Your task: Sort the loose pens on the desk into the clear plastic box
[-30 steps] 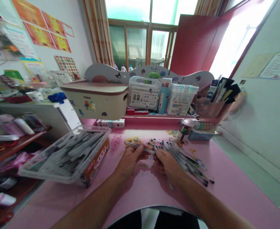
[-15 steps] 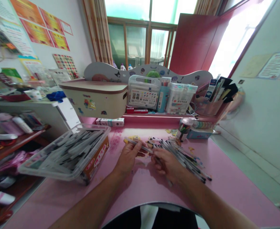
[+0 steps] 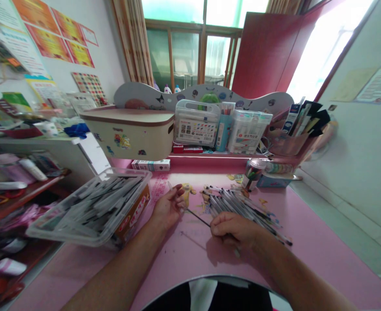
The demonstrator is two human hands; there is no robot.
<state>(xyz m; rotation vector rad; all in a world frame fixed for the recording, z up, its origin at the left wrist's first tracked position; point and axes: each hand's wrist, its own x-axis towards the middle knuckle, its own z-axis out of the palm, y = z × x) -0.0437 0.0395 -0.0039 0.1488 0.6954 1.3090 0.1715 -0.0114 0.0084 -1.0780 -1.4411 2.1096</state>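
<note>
My left hand [image 3: 166, 207] pinches a clear pen barrel [image 3: 171, 189] near the middle of the pink desk [image 3: 190, 255]. A thin dark refill [image 3: 197, 217] stretches across to my right hand [image 3: 234, 230], whose fingers are curled round its other end. The two hands are apart. A heap of several pens [image 3: 242, 207] lies just beyond my right hand. Left of my left hand stands a clear plastic box [image 3: 93, 209] filled with several more grey pens.
A cream lidded box [image 3: 132, 134] and marker cases [image 3: 196, 125] stand on the raised shelf at the back. A small jar [image 3: 251, 172] and tape rolls [image 3: 279, 167] sit behind the pen heap. Cluttered shelves [image 3: 18, 185] lie to the left, a wall to the right.
My hands, close together on one pen before, have drawn apart. The left one moved left with the barrel, the right one pulled back toward me, and the thin refill now shows between them.
</note>
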